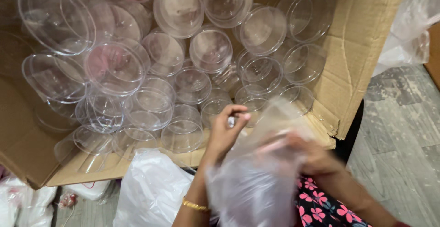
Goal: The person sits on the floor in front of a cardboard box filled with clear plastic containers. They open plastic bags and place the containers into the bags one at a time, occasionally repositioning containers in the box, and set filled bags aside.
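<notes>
My left hand (224, 133) pinches the upper edge of a thin clear plastic bag (256, 181), fingers curled shut on the film. My right hand (311, 156) is partly inside or behind the same bag, seen blurred through the plastic, gripping it from the right. The bag hangs in front of my lap, just below the front edge of a large cardboard box (362, 48). The box is filled with several clear round plastic containers and lids (183, 71), lying loose and overlapping. A gold bangle sits on my left wrist.
A white plastic bag (151, 190) lies on the floor under the box's front flap. More crumpled clear plastic (408, 30) sits at the upper right. Grey wood-pattern floor (403, 131) shows to the right. Floral fabric (321, 208) covers my lap.
</notes>
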A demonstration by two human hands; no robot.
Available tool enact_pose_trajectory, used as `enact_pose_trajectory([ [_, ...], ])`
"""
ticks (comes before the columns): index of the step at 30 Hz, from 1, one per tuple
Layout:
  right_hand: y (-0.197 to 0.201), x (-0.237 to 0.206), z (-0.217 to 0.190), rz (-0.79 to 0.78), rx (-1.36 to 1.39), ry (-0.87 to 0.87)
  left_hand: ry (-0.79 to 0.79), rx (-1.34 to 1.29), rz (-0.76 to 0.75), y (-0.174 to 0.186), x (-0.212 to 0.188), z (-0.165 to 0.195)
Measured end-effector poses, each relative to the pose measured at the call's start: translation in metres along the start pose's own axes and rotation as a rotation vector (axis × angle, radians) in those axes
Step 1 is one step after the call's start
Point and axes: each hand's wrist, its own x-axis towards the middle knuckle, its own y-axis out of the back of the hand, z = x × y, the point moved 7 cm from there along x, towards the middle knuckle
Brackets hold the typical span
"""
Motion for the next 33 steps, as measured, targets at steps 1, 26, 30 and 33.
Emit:
enact_pose_trajectory([
  [1,0.022,-0.022,-0.033,0.027,0.101,0.225,0.048,-0.066,0.002,0.005,-0.001,-0.012],
  [26,0.132,-0.018,-0.206,0.983,-0.643,1.190,0.129,-0.409,-0.031,0.010,-0.023,-0.007],
  [30,0.008,0.011,-0.127,0.291,-1.040,0.985,0.089,-0.463,-0.118,0.005,-0.021,0.009],
  [33,-0.024,0.070,-0.056,-0.087,-0.723,0.397,0.019,-0.501,-0.136,0.008,-0.022,0.021],
])
